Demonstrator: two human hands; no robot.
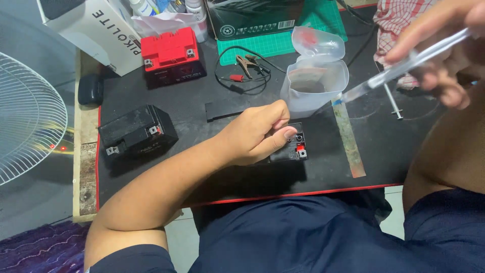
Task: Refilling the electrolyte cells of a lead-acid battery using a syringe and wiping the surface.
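**Syringe raised over a small battery held on the counter**

The counter [202, 108] is covered by a black mat with a red edge, and the work sits near its front middle. A wire fan guard [28, 119] fills the far left. Two spare batteries stand apart from the work: a red-topped battery [172, 53] at the back and a dusty black battery [136, 131] to the left, both untouched.

A clear plastic tub [316, 83] with its lid flipped back stands just behind the work, between the two hands; some liquid or residue seems to lie in its bottom, though how much cannot be told.

The left hand [255, 134] rests on a small black battery [293, 146], fingers curled together and clamped on its top edge, steadying it. Only the right end with a red terminal mark shows; whether any cells are filled cannot be seen.

The right hand [444, 55], blurred at the upper right, pinches a clear syringe [404, 65] between closed fingers, its tip pointing down toward the tub's rim. The tip appears above the tub, not at the battery, so judging by this the filling is at an early or middle stage.

A rusty metal strip [348, 139] lies just right of the battery, and clip leads [245, 68] lie behind, clear of the path
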